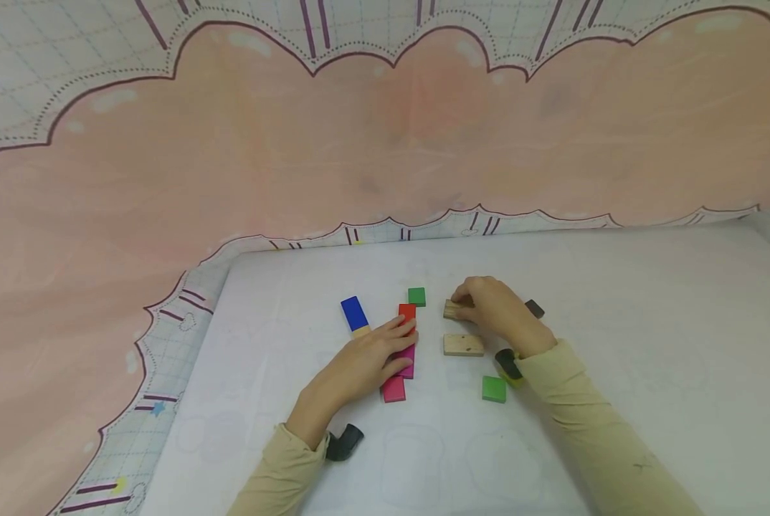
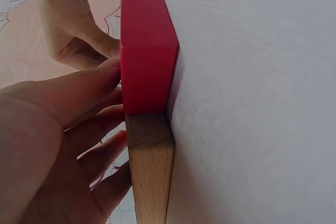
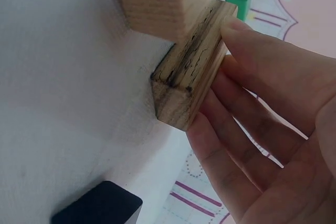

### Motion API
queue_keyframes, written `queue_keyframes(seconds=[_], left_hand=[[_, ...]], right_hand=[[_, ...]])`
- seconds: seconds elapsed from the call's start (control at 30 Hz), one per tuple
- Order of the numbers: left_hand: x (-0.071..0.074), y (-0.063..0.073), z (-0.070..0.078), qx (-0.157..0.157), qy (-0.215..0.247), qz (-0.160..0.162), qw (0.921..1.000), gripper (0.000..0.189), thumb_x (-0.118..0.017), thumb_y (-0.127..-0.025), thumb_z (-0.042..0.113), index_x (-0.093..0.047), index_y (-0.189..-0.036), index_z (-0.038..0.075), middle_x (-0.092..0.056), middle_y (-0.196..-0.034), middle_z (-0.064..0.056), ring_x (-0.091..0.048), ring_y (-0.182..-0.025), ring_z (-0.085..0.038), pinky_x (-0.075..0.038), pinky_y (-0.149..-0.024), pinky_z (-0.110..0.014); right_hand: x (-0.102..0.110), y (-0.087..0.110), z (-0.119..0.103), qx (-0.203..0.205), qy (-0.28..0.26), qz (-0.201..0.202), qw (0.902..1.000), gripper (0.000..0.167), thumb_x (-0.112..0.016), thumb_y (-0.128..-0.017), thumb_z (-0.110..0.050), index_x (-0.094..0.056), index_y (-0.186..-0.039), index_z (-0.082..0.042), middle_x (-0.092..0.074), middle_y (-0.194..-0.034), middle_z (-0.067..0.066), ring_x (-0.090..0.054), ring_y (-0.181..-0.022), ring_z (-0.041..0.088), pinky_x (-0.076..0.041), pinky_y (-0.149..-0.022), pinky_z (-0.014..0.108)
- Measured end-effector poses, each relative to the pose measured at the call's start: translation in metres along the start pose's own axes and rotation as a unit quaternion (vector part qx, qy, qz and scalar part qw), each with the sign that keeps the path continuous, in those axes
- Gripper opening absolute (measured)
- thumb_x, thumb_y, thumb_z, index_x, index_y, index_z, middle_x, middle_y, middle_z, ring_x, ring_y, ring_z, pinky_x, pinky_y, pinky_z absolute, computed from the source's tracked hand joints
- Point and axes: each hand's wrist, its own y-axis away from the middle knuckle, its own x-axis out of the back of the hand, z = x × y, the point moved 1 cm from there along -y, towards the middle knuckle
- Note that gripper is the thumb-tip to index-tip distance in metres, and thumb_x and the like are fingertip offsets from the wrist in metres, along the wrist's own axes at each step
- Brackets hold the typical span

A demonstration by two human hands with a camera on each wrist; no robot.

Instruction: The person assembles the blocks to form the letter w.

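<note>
My left hand lies over a column of blocks, its fingers extended onto a red block and a magenta block. A pink block shows below the thumb. In the left wrist view, the fingers touch along a reddish block and a plain wooden block lined up end to end. My right hand pinches a cracked wooden block between thumb and fingers, low at the white surface. A second wooden block lies just nearer than it.
A blue block lies left of the column, with a yellowish piece at its near end. One green block sits at the column's far end, another green block near the right wrist. A dark block lies beyond the right forearm.
</note>
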Motion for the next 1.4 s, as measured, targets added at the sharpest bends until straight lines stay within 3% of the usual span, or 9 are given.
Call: queue_keyframes(seconds=[0.37, 0.8, 1.4], left_hand=[[0.0014, 0.0002, -0.0016, 0.000, -0.003, 0.003, 1.0000, 0.050, -0.065, -0.097, 0.027, -0.054, -0.143, 0.012, -0.042, -0.155, -0.002, -0.029, -0.149, -0.019, -0.036, -0.116, -0.042], [0.0020, 0.0001, -0.0019, 0.001, -0.003, -0.002, 1.0000, 0.049, -0.065, -0.097, 0.026, -0.055, -0.143, 0.012, -0.042, -0.156, -0.002, -0.029, -0.149, -0.019, -0.034, -0.117, -0.043], [0.0024, 0.0017, -0.0015, -0.007, -0.009, 0.004, 0.9999, 0.048, -0.065, -0.097, 0.027, -0.056, -0.142, 0.013, -0.042, -0.155, -0.002, -0.030, -0.149, -0.018, -0.038, -0.115, -0.041]], right_hand=[[-0.0034, -0.0030, -0.0041, -0.035, -0.030, -0.001, 0.9989, 0.028, -0.075, -0.089, -0.018, -0.073, -0.110, 0.000, -0.072, -0.105, 0.012, -0.063, -0.093, 0.024, -0.055, -0.091, 0.042], [-0.0077, -0.0026, -0.0095, -0.055, -0.024, 0.005, 0.9982, 0.029, -0.075, -0.090, -0.019, -0.072, -0.111, 0.000, -0.071, -0.102, 0.010, -0.059, -0.087, 0.023, -0.054, -0.090, 0.042], [-0.0052, 0.0005, -0.0044, -0.048, -0.038, -0.010, 0.9981, 0.024, -0.072, -0.092, -0.023, -0.073, -0.108, -0.004, -0.071, -0.097, 0.007, -0.062, -0.086, 0.021, -0.055, -0.087, 0.042]])
